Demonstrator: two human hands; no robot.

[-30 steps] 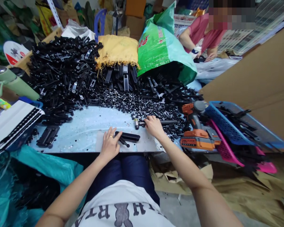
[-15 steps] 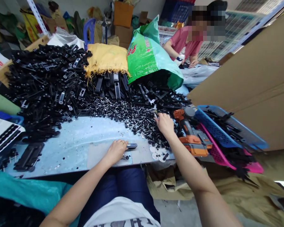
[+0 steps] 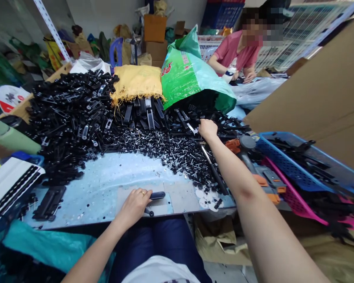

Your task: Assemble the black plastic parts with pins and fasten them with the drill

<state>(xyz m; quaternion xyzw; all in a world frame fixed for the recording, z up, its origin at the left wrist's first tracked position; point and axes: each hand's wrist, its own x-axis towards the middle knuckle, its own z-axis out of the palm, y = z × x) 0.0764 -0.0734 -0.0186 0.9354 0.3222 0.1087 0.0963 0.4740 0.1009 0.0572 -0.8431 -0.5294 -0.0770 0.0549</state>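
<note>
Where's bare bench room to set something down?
Mostly bare: pale-blue tabletop between the left hand and black plastic heap, some specks. Also flat grey panel between that hand and white round discs. Crowded: around the right hand, among black parts.

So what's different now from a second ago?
The right hand has let go of the hammer, which moved right and turned, its grip now toward the person. That hand has gone farther out to the black parts. The left hand, splayed before, has its fingers drawn in over the long black piece. The drill stayed put.
</note>
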